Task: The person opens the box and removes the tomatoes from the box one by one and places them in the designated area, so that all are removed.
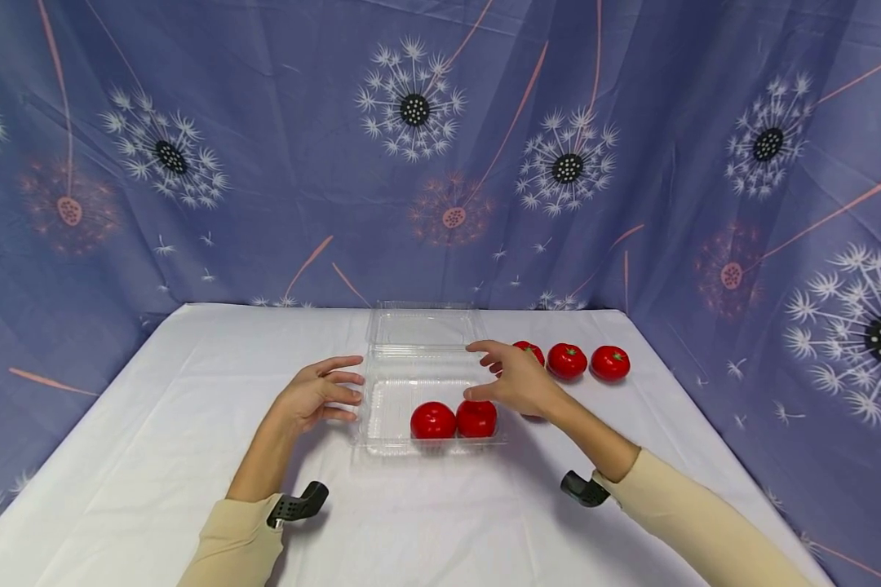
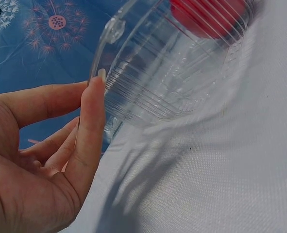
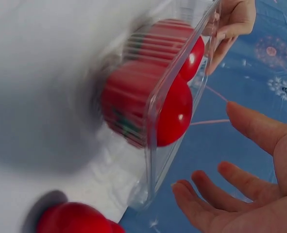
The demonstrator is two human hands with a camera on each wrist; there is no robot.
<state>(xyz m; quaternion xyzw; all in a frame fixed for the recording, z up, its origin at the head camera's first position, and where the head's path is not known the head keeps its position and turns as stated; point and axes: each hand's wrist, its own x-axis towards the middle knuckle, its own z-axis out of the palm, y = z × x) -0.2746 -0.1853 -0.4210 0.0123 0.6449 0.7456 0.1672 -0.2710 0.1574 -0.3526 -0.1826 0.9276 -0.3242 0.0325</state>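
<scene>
Beige sleeves (image 1: 675,505) led to a left hand (image 1: 317,397) and right hand (image 1: 520,379), both spread, at a clear container (image 1: 389,408), probably light, flexible and best held by its left and right rims.

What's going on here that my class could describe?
A person's left hand is at the left rim of a clear container; the right hand, holding nothing, hovers near its right side. The container's lid is open to the back, and two tomatoes sit inside at the front right. More tomatoes lie on the white cloth to the right.
</scene>
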